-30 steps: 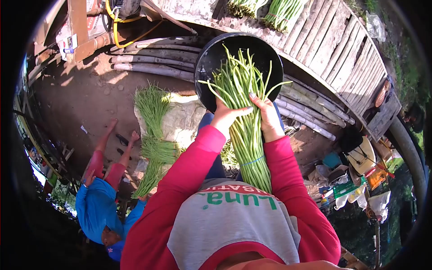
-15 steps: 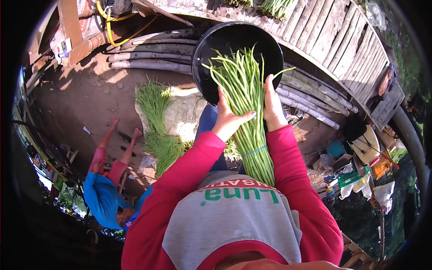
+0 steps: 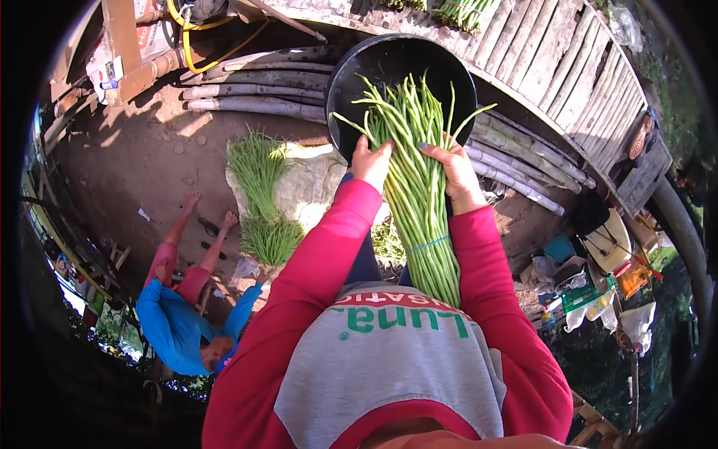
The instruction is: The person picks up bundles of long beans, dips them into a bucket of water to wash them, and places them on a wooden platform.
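Observation:
A thick bunch of long green string beans [image 3: 419, 202] lies lengthwise between my forearms, its lower end against my shirt. A blue band [image 3: 428, 245] circles its lower part. On the left edge of the bunch, my left hand [image 3: 372, 161] is closed, thumb over the beans. My right hand [image 3: 456, 176] grips the right side, its thumb across the front; its other fingers are partly hidden. The loose upper ends fan out over a black basin [image 3: 346, 82], and a few stray beans stick out sideways.
More loose beans [image 3: 258, 179] lie on a pale sack [image 3: 314, 179] on the ground. Bamboo poles [image 3: 254, 93] lie behind the basin, below a slatted wooden platform [image 3: 538, 60] holding bundled beans [image 3: 464, 11]. A person in a blue top [image 3: 176, 329] sits at the left.
My right thumb has come over the front of the beans, and my left thumb has drawn back towards the left edge. The person in blue has stretched an arm towards the loose beans.

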`<act>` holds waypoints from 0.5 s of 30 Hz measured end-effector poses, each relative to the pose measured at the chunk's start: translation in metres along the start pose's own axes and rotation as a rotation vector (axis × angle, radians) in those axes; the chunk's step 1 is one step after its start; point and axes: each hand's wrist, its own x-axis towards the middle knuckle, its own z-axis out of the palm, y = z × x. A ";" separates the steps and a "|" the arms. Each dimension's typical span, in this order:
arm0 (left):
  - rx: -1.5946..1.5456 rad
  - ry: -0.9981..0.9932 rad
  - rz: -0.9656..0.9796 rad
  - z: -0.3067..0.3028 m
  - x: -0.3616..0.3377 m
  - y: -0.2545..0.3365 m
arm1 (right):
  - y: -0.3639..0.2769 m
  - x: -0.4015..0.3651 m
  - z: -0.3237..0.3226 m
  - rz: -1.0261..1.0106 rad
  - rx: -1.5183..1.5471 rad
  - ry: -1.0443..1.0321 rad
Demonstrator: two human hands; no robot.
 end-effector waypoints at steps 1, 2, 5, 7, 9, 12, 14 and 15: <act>-0.094 -0.006 -0.080 0.000 -0.008 0.009 | 0.002 -0.001 -0.001 -0.002 -0.002 0.002; -0.189 -0.013 -0.155 0.001 -0.016 0.017 | 0.003 0.001 -0.002 0.008 0.023 0.048; 0.064 -0.157 0.022 0.020 -0.059 0.040 | 0.004 0.002 -0.001 0.053 0.049 0.084; 0.196 -0.216 0.110 0.018 -0.062 0.039 | 0.005 0.003 -0.001 0.054 0.019 0.063; -0.213 -0.264 -0.248 0.017 -0.060 0.052 | 0.007 0.006 -0.001 0.026 0.018 0.059; -0.194 -0.154 -0.158 0.022 -0.045 0.050 | 0.010 0.010 -0.001 0.003 0.040 0.091; -0.154 -0.144 -0.184 0.021 -0.042 0.051 | 0.008 0.006 -0.001 0.016 0.068 0.143; -0.125 -0.115 -0.203 0.022 -0.042 0.054 | 0.002 0.002 0.000 0.025 0.079 0.164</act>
